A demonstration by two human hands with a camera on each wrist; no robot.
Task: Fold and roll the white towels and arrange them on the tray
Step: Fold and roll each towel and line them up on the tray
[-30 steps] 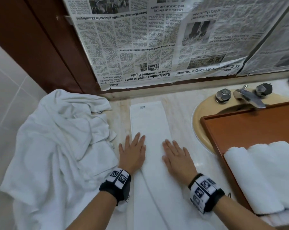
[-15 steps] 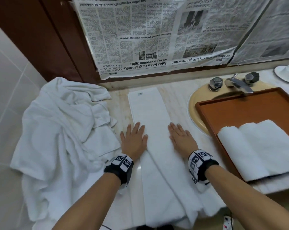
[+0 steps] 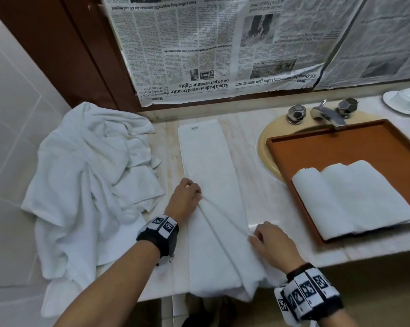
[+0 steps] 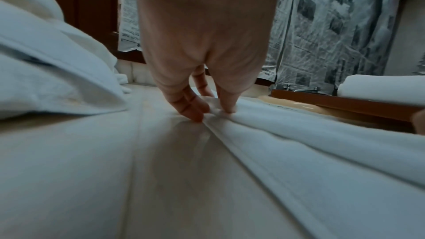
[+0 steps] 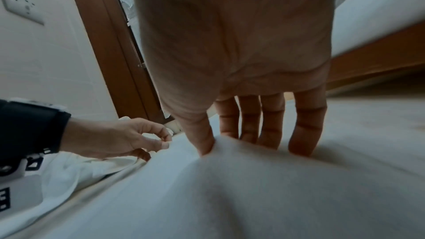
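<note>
White terry cloth covers most of the marble desk [image 3: 253, 147]: a long folded towel [image 3: 206, 161] lies in a strip from the far wall to the near edge, where its end hangs over and drops out of sight. The left hand [image 3: 184, 200] sits at the strip's left edge, thumb and fingers [image 4: 195, 110] pinching a ridge of cloth between them. The right hand [image 3: 273, 243] is at the right edge, nearer the desk's front; its thumb presses into a raised fold while the 4 fingers [image 5: 271, 130] lie behind it, and their tips are hidden by the cloth, so how far they curl under it cannot be told. Creases run diagonally between the 2 hands.

On the left, a loose heap of towels [image 3: 86, 185] spills over the desk edge, its lower part cut off. On the right, a brown wooden tray [image 3: 336, 149] rests over a beige sink [image 3: 266, 147], with the faucet [image 3: 326, 113] just behind it. 2 rolled towels [image 3: 350, 199] lie side by side at the tray's near end; the tray's right side runs out of frame. Newspaper sheets [image 3: 199, 50] hang upside down on the far wall. A white dish [image 3: 404, 100] at far right is partly cropped.
</note>
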